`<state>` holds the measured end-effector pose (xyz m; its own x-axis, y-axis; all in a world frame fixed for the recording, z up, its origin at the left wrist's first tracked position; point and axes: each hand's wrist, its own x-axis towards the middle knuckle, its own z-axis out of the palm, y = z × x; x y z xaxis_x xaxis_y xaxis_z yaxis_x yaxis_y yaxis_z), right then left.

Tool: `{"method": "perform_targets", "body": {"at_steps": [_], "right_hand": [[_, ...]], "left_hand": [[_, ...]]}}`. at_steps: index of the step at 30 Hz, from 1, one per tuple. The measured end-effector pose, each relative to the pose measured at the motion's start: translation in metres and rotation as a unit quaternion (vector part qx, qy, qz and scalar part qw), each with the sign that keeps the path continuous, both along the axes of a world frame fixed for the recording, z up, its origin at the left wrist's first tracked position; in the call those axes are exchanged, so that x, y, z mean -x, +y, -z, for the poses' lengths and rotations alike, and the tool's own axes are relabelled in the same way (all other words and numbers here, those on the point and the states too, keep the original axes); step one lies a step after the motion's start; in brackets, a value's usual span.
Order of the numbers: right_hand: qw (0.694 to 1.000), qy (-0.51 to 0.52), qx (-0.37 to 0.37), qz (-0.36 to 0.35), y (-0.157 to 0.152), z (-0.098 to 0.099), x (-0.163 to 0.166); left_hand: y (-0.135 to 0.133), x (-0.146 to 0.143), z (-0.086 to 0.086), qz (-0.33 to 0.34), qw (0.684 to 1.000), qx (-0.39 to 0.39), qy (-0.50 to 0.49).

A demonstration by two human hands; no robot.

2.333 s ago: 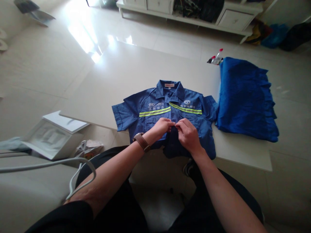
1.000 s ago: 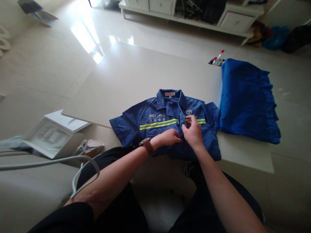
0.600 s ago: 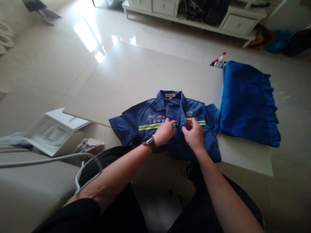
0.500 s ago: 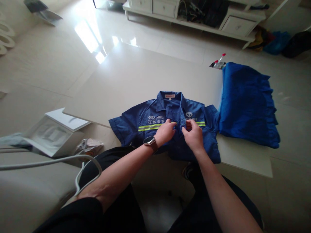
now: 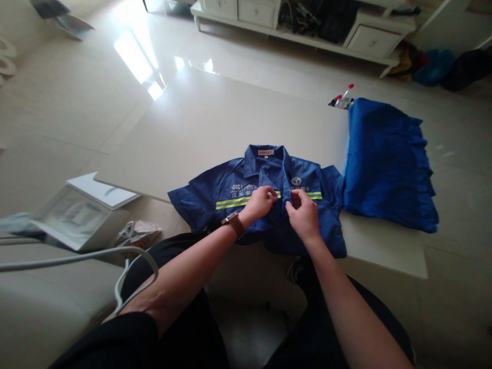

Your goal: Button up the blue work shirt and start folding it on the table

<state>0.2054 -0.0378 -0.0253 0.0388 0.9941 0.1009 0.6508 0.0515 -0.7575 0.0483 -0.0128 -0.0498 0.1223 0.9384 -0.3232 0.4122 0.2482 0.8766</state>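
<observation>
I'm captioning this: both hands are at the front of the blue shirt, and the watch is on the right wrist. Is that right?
Not quite: the head view shows the watch on the wrist of the left hand, not the right hand. Both hands are at the front of the blue shirt.

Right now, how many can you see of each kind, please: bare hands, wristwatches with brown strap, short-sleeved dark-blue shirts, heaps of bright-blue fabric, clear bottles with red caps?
Left hand and right hand, both bare: 2
Wristwatch with brown strap: 1
Short-sleeved dark-blue shirt: 1
Heap of bright-blue fabric: 1
Clear bottles with red caps: 2
Total: 7
</observation>
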Motion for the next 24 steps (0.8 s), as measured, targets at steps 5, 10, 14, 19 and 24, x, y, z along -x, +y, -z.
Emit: {"method": "perform_targets", "body": {"at_steps": [5, 10, 14, 19, 24], "right_hand": [[1.000, 0.007, -0.009, 0.001, -0.002, 0.000, 0.004], [1.000, 0.011, -0.019, -0.008, -0.004, -0.001, 0.010], [0.999, 0.014, -0.020, -0.022, -0.004, -0.001, 0.014], [0.999, 0.029, -0.020, -0.040, -0.004, -0.001, 0.015], [0.994, 0.024, -0.064, -0.081, -0.003, -0.002, 0.015]], "left_hand": [[0.000, 0.000, -0.011, -0.052, 0.982, 0.082, -0.163], [-0.002, -0.002, -0.023, -0.131, 0.941, 0.170, -0.263], [-0.002, -0.002, -0.025, -0.166, 0.914, 0.207, -0.307], [-0.002, -0.001, -0.020, -0.191, 0.890, 0.226, -0.347], [-0.002, 0.000, -0.019, -0.188, 0.880, 0.241, -0.363]]}}
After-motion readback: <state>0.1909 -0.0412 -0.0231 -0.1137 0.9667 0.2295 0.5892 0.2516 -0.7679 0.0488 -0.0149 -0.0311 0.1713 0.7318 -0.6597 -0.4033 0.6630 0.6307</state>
